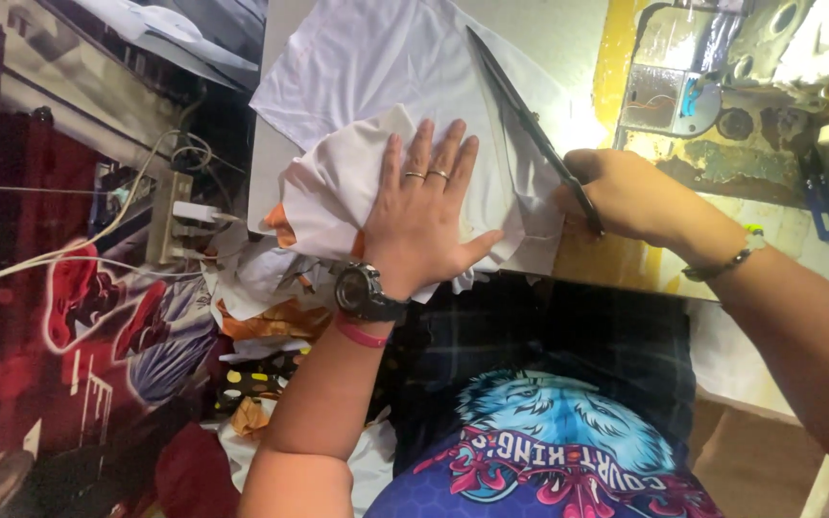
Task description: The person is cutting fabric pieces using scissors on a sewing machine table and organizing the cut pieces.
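Note:
My left hand [426,213] lies flat, fingers spread, pressing down on a pile of white fabric [357,77] on the table. It wears two rings, a dark wristwatch and a pink band. My right hand [626,195] grips the handles of long black scissors [520,110], whose blades point away from me across the white cloth. A bead bracelet sits on the right wrist.
A sewing machine bed [712,105] with worn yellow and metal parts stands at the upper right. A power strip with plugs and cables [177,216] hangs at the left. Several cloth scraps, white and orange [261,317], are heaped below the table edge beside printed fabric.

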